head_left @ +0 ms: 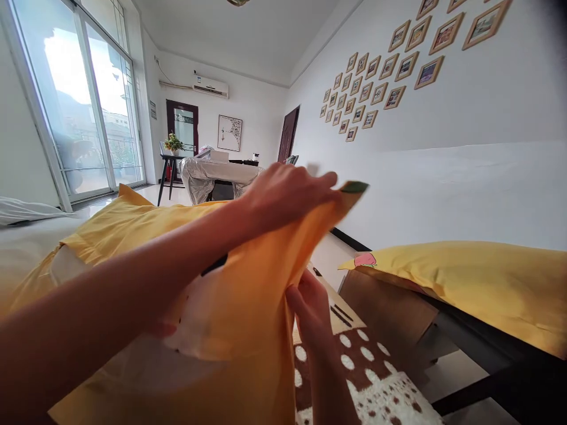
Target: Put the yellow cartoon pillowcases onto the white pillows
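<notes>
A yellow pillowcase (252, 283) with a pale print on its front hangs before me, filling the lower middle of the view. High up, my left hand (290, 192) is closed on its top edge, near a corner with a green patch. Lower down, my right hand (312, 304) pinches the right side edge between thumb and fingers. My left forearm crosses in front of the cloth and hides part of the print. I cannot tell how much filling is inside.
More yellow fabric (128, 218) lies on the left. At the right, a yellow pillow (478, 277) rests on a dark-framed piece of furniture. Below is a brown and white patterned rug (354, 354). A plastic-covered table (225, 171) stands farther back, beside a tall window (101, 106).
</notes>
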Tool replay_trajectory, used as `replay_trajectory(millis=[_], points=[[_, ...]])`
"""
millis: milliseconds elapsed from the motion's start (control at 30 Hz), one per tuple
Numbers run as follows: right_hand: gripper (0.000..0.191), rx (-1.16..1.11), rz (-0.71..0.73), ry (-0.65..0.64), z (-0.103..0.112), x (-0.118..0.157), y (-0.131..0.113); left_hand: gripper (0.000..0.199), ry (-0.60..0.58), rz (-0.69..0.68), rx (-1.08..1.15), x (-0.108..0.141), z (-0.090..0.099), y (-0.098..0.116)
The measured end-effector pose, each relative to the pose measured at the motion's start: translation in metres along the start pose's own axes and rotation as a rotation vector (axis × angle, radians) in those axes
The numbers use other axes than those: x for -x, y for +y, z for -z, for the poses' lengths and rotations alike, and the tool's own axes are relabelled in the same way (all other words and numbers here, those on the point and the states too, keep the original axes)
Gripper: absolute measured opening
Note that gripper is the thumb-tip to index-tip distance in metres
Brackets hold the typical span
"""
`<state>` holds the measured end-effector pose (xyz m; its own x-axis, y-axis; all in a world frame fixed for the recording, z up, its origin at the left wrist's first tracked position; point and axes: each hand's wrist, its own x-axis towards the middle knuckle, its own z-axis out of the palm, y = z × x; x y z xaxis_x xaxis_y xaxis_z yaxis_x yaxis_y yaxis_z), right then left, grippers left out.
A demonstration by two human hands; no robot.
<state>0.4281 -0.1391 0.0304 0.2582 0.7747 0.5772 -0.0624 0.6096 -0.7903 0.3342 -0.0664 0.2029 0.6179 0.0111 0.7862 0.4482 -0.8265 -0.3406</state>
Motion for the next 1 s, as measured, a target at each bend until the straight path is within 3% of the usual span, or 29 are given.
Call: replay_trajectory(millis=[133,267,500,700,867,1000], points=[[0.034,0.097,-0.063,0.16,-0.002,0.018,-0.016,0.028,-0.061,-0.144,-0.032,0.002,0.001,0.026],[0.034,0.25,-0.199,0.173,0.004,0.021,-0.018,0.035,-0.067,-0.129,0.011,0.005,0.002,0.028],[0.036,-0.101,-0.287,0.074,-0.01,0.017,-0.02,0.044,-0.234,-0.001,0.176,0.006,0.001,0.03],[0.058,-0.178,-0.209,0.164,-0.015,0.018,-0.016,0.051,-0.283,0.013,0.272,0.008,-0.01,0.038],[0.064,-0.104,-0.142,0.304,-0.008,0.014,-0.02,0.051,-0.39,0.117,0.609,0.008,-0.008,0.022],[0.046,0.189,-0.073,0.401,-0.001,0.013,-0.031,0.054,-0.672,0.196,0.883,0.03,-0.01,-0.013]])
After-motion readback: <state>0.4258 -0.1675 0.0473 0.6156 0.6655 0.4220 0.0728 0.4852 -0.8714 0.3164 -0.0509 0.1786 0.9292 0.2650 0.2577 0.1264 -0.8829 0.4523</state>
